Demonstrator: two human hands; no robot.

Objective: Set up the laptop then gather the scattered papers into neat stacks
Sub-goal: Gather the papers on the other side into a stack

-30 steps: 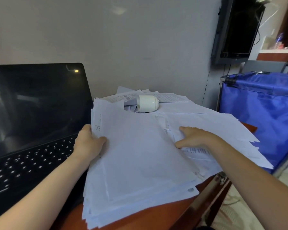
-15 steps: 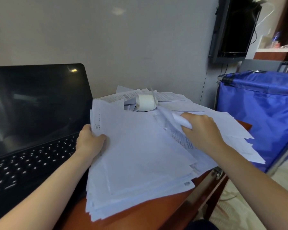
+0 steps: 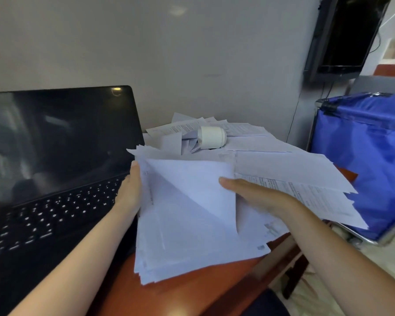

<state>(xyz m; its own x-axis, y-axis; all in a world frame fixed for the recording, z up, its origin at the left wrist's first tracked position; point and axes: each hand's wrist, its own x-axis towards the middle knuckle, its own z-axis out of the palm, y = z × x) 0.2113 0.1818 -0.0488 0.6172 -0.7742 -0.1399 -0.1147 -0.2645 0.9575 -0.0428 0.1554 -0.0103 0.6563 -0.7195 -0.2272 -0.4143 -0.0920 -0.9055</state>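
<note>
Pinning the papers [image 3: 255, 144], a white jar [image 3: 211, 137] lies sideways.

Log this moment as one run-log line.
laptop: open, screen dark | left hand: grips left edge of paper stack | right hand: pinches raised sheet | loose papers: spread behind, white bottle on them

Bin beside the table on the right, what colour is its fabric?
The bin is bright blue, and it shows best in the head view, the only view here.
</note>
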